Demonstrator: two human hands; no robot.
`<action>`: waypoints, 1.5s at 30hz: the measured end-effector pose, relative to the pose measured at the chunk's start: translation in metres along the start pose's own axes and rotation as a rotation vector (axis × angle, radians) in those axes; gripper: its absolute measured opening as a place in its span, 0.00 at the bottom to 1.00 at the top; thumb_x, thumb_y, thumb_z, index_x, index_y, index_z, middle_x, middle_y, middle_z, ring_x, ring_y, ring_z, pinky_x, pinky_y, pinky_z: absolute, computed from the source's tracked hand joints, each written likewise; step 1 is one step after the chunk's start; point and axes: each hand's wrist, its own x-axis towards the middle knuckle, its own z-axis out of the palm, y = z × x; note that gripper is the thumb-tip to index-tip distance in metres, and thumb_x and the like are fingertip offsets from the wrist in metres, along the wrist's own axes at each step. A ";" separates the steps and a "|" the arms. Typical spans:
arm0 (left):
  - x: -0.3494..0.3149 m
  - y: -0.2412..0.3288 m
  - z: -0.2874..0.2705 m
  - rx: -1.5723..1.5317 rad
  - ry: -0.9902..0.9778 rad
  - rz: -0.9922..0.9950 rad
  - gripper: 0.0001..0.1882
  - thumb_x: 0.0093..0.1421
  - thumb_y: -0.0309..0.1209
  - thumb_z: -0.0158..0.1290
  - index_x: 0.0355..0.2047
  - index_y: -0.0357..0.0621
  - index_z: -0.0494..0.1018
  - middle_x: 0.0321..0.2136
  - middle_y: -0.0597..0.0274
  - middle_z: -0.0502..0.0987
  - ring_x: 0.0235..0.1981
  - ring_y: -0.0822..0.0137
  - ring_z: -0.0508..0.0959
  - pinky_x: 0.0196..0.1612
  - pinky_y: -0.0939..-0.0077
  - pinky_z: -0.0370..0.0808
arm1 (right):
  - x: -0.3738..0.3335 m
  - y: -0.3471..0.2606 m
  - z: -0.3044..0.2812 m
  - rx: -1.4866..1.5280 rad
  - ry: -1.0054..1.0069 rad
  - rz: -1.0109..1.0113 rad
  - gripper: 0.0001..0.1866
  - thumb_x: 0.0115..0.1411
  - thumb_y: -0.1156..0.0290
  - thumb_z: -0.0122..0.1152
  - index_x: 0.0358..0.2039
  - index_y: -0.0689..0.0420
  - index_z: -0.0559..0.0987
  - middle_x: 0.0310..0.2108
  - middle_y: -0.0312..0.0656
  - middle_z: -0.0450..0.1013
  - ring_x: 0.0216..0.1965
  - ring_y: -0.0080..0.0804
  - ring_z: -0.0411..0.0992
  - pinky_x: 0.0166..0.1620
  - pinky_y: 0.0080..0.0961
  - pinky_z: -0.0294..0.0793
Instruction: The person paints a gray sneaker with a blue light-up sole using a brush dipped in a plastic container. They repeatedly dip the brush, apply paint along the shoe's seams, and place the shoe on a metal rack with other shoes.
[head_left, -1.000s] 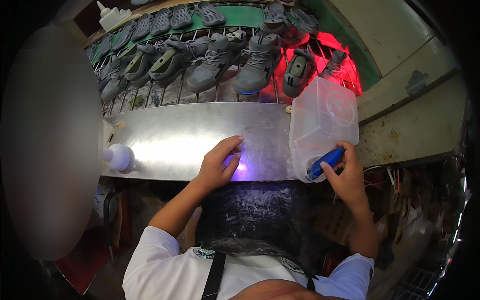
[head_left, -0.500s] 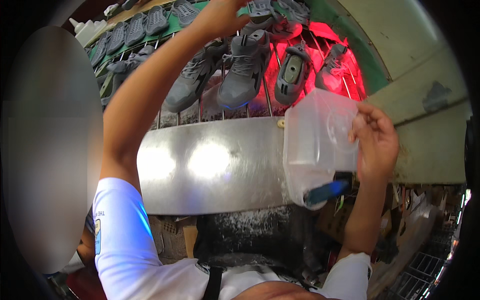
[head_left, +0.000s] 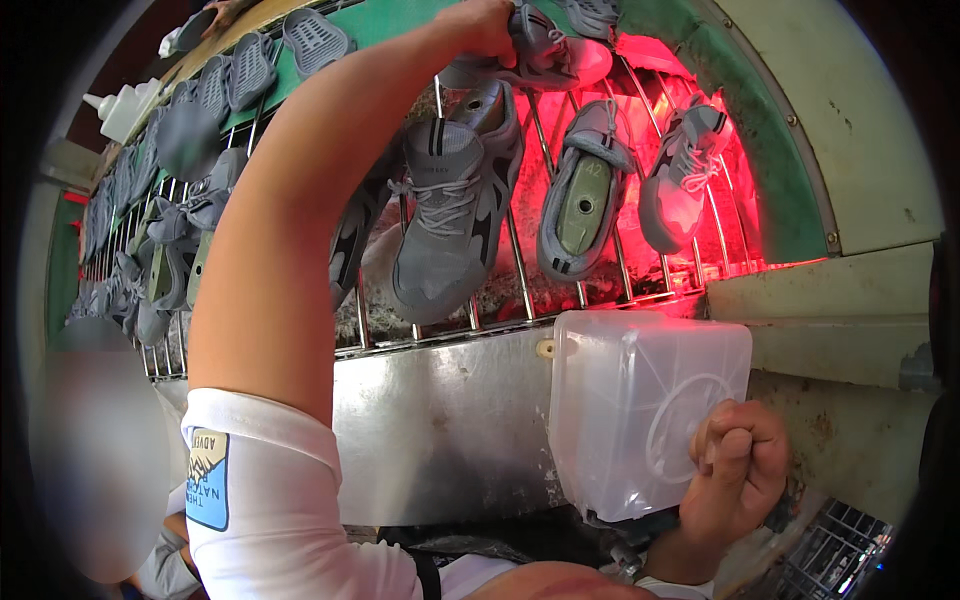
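At the top of the view my left hand [head_left: 485, 28] is closed on a grey lace-up shoe [head_left: 545, 45], its fingertips partly hidden at the collar. The shoe lies on its side on the metal rods, lit red at one end. My right hand [head_left: 740, 455] is curled closed beside a translucent plastic box [head_left: 650, 410]; whatever it may hold is hidden. Below my left hand a grey shoe with tied laces [head_left: 440, 220] rests toe toward me. To its right are a shoe with a green last [head_left: 585, 195] showing in its opening and another laced shoe [head_left: 680, 180].
Metal rods [head_left: 520, 260] form a rack over a red glow. A steel panel [head_left: 440, 430] runs along its near side. Grey soles [head_left: 318, 42] line the green far ledge, near a white squeeze bottle [head_left: 125, 110]. A machine wall [head_left: 830, 330] stands at right; a person [head_left: 100, 470] is at left.
The view has shifted, so the rack and the box appear lower. My left hand has come onto the far shoe and closed on it. My right hand's fingers have curled tighter.
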 end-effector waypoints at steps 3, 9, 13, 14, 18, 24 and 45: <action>-0.012 0.005 -0.007 0.044 0.068 0.076 0.29 0.34 0.41 0.74 0.39 0.43 0.83 0.36 0.48 0.85 0.39 0.50 0.85 0.43 0.57 0.81 | -0.002 0.002 0.003 0.036 0.044 0.014 0.14 0.71 0.63 0.58 0.42 0.64 0.74 0.25 0.34 0.66 0.22 0.17 0.57 0.24 0.17 0.53; -0.060 0.020 -0.069 0.360 0.174 -0.001 0.30 0.41 0.46 0.69 0.42 0.42 0.82 0.35 0.47 0.84 0.39 0.48 0.85 0.42 0.53 0.81 | -0.008 0.007 -0.007 -0.040 -0.012 -0.070 0.16 0.70 0.66 0.62 0.47 0.69 0.75 0.34 0.39 0.71 0.30 0.22 0.65 0.36 0.19 0.66; -0.121 0.031 -0.137 0.401 0.344 -0.097 0.31 0.41 0.45 0.70 0.46 0.47 0.80 0.40 0.48 0.84 0.44 0.49 0.84 0.46 0.54 0.81 | -0.007 0.008 -0.002 -0.063 0.015 -0.095 0.17 0.69 0.72 0.61 0.53 0.70 0.75 0.35 0.36 0.71 0.31 0.20 0.64 0.36 0.17 0.64; -0.149 0.035 -0.152 0.268 0.441 -0.073 0.31 0.40 0.43 0.72 0.46 0.47 0.79 0.41 0.48 0.84 0.45 0.49 0.84 0.49 0.55 0.80 | -0.007 0.006 -0.001 -0.035 0.013 -0.076 0.16 0.69 0.74 0.59 0.53 0.70 0.75 0.34 0.36 0.70 0.31 0.19 0.62 0.36 0.17 0.63; -0.245 0.046 -0.199 0.140 0.654 -0.194 0.31 0.39 0.41 0.73 0.43 0.40 0.80 0.38 0.47 0.84 0.42 0.51 0.84 0.49 0.60 0.79 | 0.002 0.008 0.000 0.107 -0.021 -0.071 0.15 0.69 0.76 0.55 0.53 0.70 0.76 0.34 0.32 0.68 0.32 0.15 0.60 0.35 0.15 0.60; -0.445 0.115 -0.216 -0.230 0.639 -0.394 0.24 0.43 0.38 0.70 0.39 0.34 0.81 0.33 0.46 0.84 0.37 0.52 0.84 0.46 0.59 0.79 | 0.020 0.036 0.007 0.274 -0.124 -0.164 0.13 0.71 0.73 0.53 0.52 0.66 0.78 0.29 0.27 0.63 0.29 0.13 0.57 0.33 0.13 0.57; -0.718 0.086 -0.088 0.193 0.329 -1.133 0.31 0.54 0.50 0.67 0.42 0.36 0.69 0.40 0.40 0.82 0.43 0.39 0.82 0.45 0.49 0.77 | 0.023 0.045 0.006 0.090 -0.072 -0.240 0.14 0.71 0.70 0.57 0.52 0.63 0.80 0.25 0.26 0.61 0.26 0.13 0.57 0.30 0.14 0.58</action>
